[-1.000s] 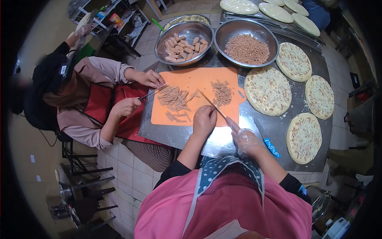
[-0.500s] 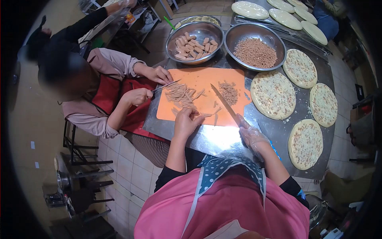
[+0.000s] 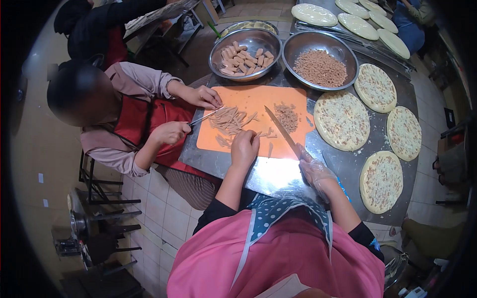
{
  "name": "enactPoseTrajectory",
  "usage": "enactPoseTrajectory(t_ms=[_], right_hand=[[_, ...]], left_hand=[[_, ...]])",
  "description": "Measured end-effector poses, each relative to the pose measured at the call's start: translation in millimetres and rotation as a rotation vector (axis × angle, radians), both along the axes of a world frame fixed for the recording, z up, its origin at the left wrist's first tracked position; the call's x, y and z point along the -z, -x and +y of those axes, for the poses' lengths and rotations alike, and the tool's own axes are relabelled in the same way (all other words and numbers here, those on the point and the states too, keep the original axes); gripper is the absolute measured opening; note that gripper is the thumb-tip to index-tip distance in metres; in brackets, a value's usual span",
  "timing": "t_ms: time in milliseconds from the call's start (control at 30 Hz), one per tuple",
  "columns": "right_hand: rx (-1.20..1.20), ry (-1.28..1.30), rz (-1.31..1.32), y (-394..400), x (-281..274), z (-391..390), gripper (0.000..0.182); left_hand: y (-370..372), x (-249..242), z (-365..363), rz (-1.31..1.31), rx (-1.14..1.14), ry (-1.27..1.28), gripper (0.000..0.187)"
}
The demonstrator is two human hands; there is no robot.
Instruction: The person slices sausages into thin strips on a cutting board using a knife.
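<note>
1. Moderately bright indoor light, apparently from above, brightest over the orange cutting board [image 3: 254, 97].
2. A burnt-out white glare spot on the steel tabletop [image 3: 274, 175], just below the board, washes out the metal's detail.
3. Small highlights on the clear plastic glove [image 3: 315, 173] and the rims of the steel mixing bowls [image 3: 346, 53].
4. Dark furniture [image 3: 99, 285] at lower left sinks into shadow.
5. Fisheye distortion bends the outer scene; corners fall to black.
6. The centre is fairly sharp; the co-worker's head [image 3: 82, 94] is blurred.
</note>
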State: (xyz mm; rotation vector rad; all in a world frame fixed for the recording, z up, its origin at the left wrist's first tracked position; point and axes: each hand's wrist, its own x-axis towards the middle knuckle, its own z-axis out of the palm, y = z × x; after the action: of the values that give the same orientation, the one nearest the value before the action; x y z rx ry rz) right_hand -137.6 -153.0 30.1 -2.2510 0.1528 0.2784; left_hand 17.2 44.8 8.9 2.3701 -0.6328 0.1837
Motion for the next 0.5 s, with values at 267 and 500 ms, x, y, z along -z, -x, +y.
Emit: enactPoseTrajectory(t_ms=[267,500], right_hand=[[0.014,0.031,0.000,-2,-16,4,0.053],[0.126,-0.167,0.262,-4,-7,1,0.052]], left_hand=[[17,-17,-27,-0.113,0.056,-0.031,0.025],[13,-5,-20,0.017,0.213,-0.047,0.035]])
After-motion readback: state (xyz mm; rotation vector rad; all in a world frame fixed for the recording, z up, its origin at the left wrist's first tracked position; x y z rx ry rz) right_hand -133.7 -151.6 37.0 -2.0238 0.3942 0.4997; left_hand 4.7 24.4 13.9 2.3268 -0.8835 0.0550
